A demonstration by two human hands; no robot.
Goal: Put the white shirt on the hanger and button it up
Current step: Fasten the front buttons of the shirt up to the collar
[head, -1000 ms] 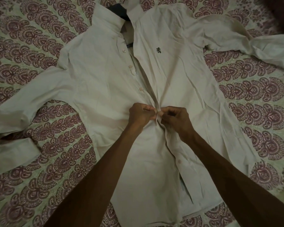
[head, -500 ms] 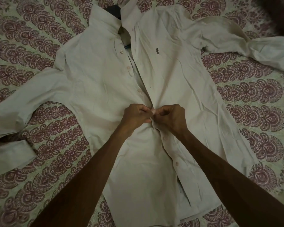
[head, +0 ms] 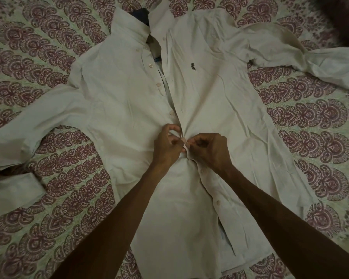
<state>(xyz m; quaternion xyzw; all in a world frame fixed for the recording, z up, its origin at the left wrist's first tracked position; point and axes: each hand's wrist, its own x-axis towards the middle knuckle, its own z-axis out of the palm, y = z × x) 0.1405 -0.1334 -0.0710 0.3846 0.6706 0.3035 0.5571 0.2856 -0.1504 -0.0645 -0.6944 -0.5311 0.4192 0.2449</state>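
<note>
Pinching the white shirt [head: 119, 101] placket at frame centre, the left hand [head: 166, 147] and right hand [head: 210, 151] both hold fabric edges tightly together.

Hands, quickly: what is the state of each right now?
Left hand: closed, pinching the shirt at its button edge.
Right hand: closed, pinching the opposite shirt edge.
</note>
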